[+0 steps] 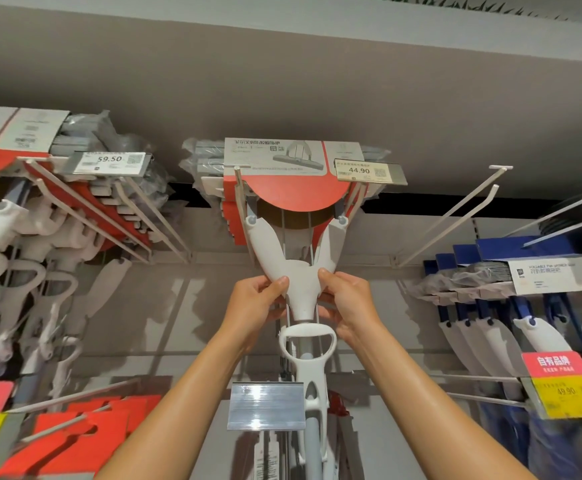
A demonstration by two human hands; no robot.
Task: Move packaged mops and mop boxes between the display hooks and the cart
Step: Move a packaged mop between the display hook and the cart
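My left hand (258, 299) and right hand (346, 299) curl their fingers round the white yoke of the packaged mop (298, 271), thumbs pressed on its front. Its red card header sits up on the display hooks (239, 192), beside the 44.90 price tag (360, 170). I judge this the hook step; next I must steady the yoke and work the header along the prongs
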